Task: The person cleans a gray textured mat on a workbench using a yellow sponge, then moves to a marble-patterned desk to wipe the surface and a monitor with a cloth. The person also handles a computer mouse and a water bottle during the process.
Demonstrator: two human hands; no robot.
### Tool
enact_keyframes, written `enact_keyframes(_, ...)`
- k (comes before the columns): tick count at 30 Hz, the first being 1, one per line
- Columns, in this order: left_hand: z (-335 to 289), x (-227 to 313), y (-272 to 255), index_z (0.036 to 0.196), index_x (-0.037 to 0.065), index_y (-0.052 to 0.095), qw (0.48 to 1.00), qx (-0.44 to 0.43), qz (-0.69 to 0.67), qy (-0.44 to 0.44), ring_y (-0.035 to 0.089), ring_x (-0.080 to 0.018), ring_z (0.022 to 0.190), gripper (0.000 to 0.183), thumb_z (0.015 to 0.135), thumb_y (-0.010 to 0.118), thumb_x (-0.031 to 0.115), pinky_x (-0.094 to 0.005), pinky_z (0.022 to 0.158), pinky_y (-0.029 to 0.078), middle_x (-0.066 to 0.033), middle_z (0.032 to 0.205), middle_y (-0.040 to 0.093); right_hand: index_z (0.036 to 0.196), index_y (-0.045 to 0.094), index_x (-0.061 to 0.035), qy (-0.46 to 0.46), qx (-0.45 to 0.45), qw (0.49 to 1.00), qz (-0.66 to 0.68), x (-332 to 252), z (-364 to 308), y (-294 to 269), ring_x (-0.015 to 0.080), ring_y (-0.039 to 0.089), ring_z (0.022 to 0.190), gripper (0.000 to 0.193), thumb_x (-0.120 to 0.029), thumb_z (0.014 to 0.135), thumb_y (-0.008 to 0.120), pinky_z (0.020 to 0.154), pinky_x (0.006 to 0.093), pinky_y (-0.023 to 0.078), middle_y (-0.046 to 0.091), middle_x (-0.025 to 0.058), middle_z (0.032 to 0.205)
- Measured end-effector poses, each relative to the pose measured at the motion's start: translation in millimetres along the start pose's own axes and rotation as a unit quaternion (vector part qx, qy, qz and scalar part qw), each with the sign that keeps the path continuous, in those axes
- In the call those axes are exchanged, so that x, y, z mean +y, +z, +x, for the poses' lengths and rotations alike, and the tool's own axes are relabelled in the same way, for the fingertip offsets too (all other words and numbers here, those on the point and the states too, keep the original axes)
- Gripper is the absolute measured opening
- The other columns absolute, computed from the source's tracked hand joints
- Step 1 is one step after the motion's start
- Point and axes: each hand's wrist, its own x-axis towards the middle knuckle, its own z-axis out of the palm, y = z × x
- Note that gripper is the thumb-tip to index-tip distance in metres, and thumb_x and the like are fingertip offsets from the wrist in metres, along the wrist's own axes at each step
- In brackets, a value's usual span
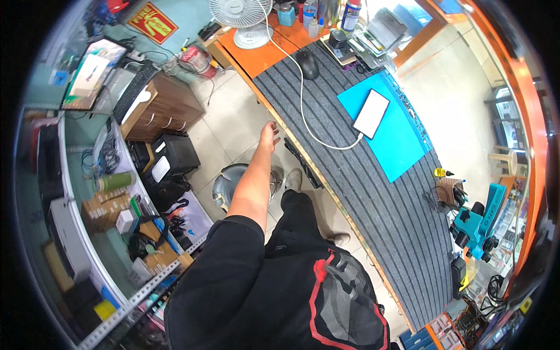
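My left hand (269, 137) hangs at the end of my outstretched arm, beside the near edge of the workbench and above the floor. Its fingers are apart and it holds nothing. My right hand is not in view. On the bench's grey striped mat (326, 111) lies a blue work mat (399, 157). A phone-like slab with a bright white face (372, 114) rests on the blue mat, apart from my hand. A white cable (302, 99) runs into its lower end. A black computer mouse (307, 65) sits near the cable.
A white fan (252, 36) and several bottles stand at the bench's far end. A teal microscope (479, 224) is at the right. A round stool (228, 182) stands under my forearm. Cluttered shelves (76, 192) and a wooden cabinet (169, 105) are on the left.
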Motion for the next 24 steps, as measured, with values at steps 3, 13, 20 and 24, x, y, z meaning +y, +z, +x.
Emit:
enact_keyframes(3, 30, 29, 9, 0.092, 0.017, 0.056, 0.993, -0.042, -0.102, -0.034, 0.056, -0.0182, 0.085, 0.023, 0.089, 0.049, 0.038, -0.0421, 0.087, 0.042, 0.0, 0.081, 0.054, 0.133, 0.061, -0.002, -0.024, 0.027, 0.995, -0.089, -195, -56, -2, 0.0201, 0.071, 0.084, 0.04, -0.011, 0.094, 0.056, 0.08, 0.0334, 0.056, 0.074, 0.0153, 0.098)
enact_keyframes(13, 31, 30, -19, 0.083, 0.014, 0.049, 0.974, -0.1, -0.184, -0.08, 0.044, -0.0173, 0.066, 0.018, 0.09, 0.047, 0.03, -0.0349, 0.072, 0.041, 0.001, 0.07, 0.042, 0.133, 0.061, -0.0007, -0.097, 0.104, 0.989, -0.039, -411, -44, -45, 0.0174, 0.071, 0.086, 0.037, -0.018, 0.1, 0.06, 0.082, 0.0319, 0.054, 0.074, 0.0123, 0.099)
enact_keyframes(20, 16, 25, -94, 0.125, 0.007, 0.057, 0.982, -0.104, -0.153, -0.044, 0.062, -0.027, 0.113, 0.044, 0.103, 0.042, 0.043, -0.0446, 0.1, 0.05, -0.0097, 0.118, 0.065, 0.121, 0.068, -0.0006, -0.15, 0.057, 0.986, -0.05, -503, -34, 15, 0.0249, 0.073, 0.092, 0.028, -0.016, 0.099, 0.061, 0.084, 0.0349, 0.057, 0.074, 0.0152, 0.106)
enact_keyframes(24, 11, 18, -145, 0.134, 0.007, 0.054, 0.984, -0.105, -0.135, -0.049, 0.065, -0.0291, 0.114, 0.056, 0.105, 0.042, 0.054, -0.0456, 0.099, 0.054, -0.0115, 0.125, 0.065, 0.117, 0.069, -0.004, -0.238, 0.022, 0.954, -0.18, -530, -12, 59, 0.0349, 0.07, 0.101, 0.024, -0.011, 0.095, 0.062, 0.088, 0.0407, 0.056, 0.071, 0.0184, 0.114)
